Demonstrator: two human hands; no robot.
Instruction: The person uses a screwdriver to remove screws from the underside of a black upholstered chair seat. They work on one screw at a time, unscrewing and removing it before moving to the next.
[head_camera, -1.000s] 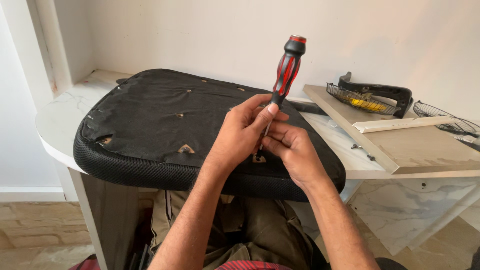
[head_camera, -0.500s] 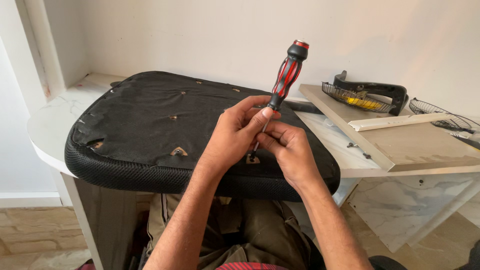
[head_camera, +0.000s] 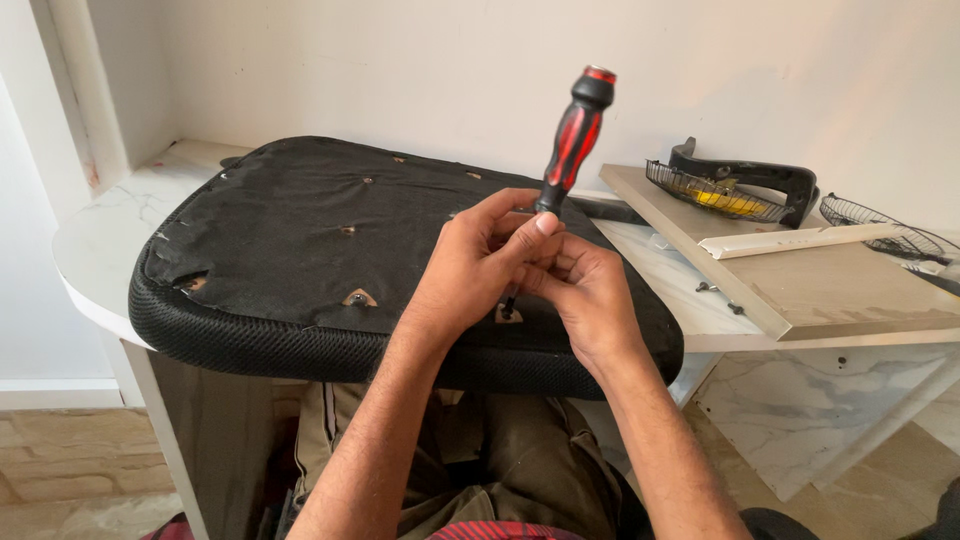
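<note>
A bright corner with pale walls and a marble-look worktop

A plain off-white wall runs behind a white, grey-veined countertop with a rounded left end, borne on a pale panel leg; a white frame rises at the left, showing a reddish scuff low down. On the right a light wood-grain board lies on the counter, a white strip resting across it, and a marble-patterned slab leans below. The floor is beige stone-look tile, with a white skirting along the left wall. Soft, even daylight.
</note>
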